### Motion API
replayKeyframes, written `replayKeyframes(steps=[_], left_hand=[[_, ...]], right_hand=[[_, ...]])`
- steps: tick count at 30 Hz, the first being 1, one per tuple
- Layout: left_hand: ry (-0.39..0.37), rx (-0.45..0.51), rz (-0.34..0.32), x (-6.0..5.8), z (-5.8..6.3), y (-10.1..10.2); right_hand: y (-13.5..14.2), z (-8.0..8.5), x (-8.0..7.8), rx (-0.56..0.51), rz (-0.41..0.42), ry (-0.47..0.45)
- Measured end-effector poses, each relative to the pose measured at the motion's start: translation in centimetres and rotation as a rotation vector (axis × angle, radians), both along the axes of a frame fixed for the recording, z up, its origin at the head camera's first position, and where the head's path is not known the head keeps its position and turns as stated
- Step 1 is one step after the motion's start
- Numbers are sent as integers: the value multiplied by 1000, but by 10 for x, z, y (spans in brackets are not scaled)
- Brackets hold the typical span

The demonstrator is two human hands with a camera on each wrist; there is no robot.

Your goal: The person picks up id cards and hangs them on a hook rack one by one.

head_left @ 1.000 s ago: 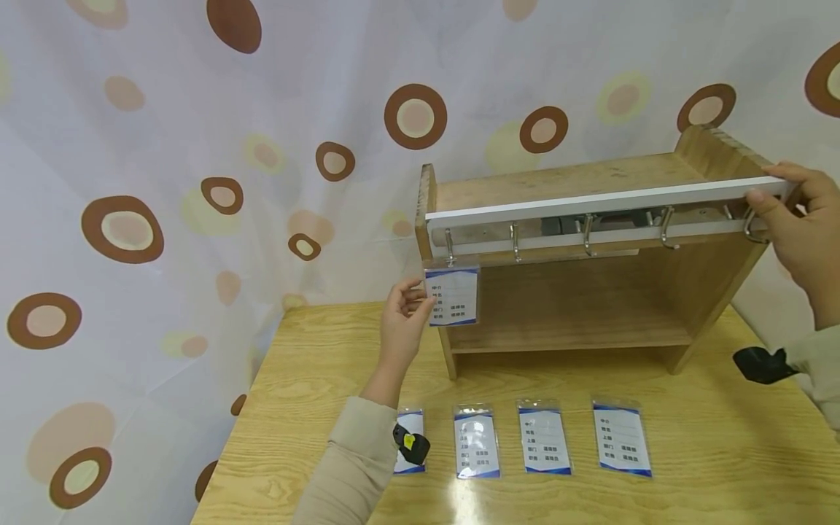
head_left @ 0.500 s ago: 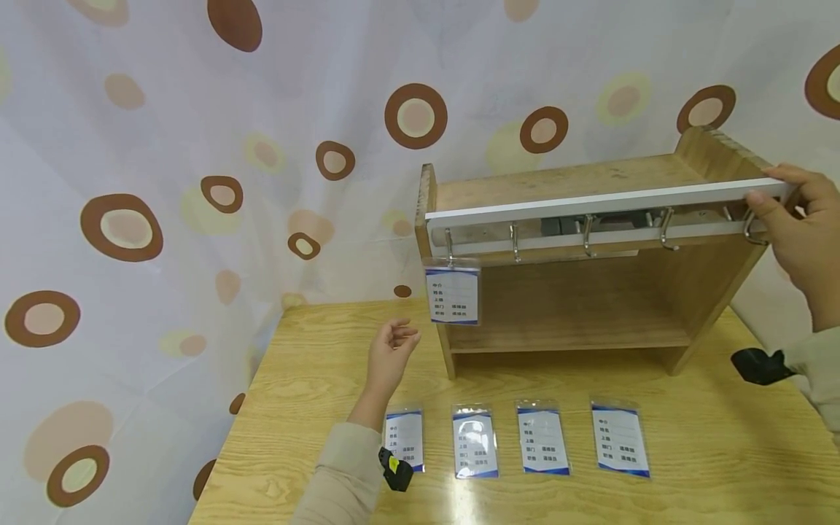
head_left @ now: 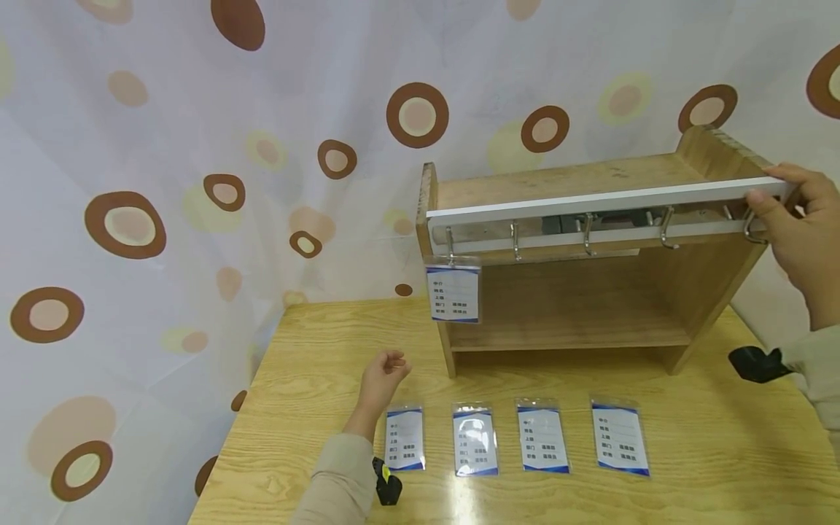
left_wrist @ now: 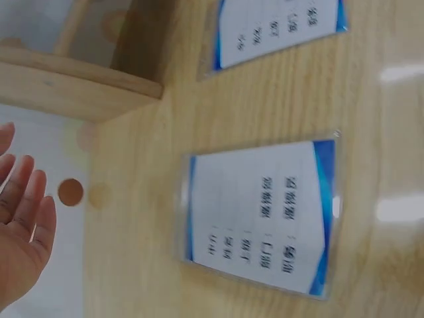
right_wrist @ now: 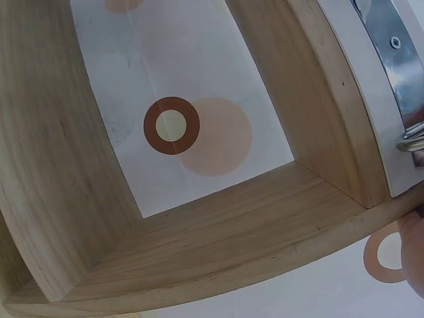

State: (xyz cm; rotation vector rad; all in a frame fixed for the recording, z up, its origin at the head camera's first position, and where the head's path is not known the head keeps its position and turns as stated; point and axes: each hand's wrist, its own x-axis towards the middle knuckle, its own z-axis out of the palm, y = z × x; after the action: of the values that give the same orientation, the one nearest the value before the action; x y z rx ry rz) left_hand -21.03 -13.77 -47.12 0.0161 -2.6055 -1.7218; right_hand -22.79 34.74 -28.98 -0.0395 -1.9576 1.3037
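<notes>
A clear-sleeved name badge (head_left: 454,294) hangs from the leftmost hook of the white hook rail (head_left: 610,198) on a wooden shelf unit (head_left: 712,270). My right hand (head_left: 810,233) grips the rail's right end, thumb in front and fingers over the top. Below and left of the shelf, my left hand (head_left: 383,379) is in the air with relaxed fingers, holding nothing. It is nearest to the leftmost badge (head_left: 405,439) of a row lying flat on the table. In the left wrist view, this hand's fingers (left_wrist: 26,192) are apart from the badge (left_wrist: 255,218) on the tabletop.
Three more badges lie in the row: one (head_left: 475,441), another (head_left: 542,437) and the far right one (head_left: 620,439). Several metal hooks (head_left: 588,235) line the rail. Behind the wooden table (head_left: 315,343) is a wall covering (head_left: 262,87) with brown spots.
My left hand has let go of the hanging badge and moved down and left toward the table row. The badge stays on its hook. My right hand keeps its grip on the rail.
</notes>
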Motion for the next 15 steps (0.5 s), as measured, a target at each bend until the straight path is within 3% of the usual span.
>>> replayKeyframes(steps=[15], left_hand=[[-135, -243, 20, 11, -41, -16]], right_hand=[[1, 1, 7, 80, -20, -59]])
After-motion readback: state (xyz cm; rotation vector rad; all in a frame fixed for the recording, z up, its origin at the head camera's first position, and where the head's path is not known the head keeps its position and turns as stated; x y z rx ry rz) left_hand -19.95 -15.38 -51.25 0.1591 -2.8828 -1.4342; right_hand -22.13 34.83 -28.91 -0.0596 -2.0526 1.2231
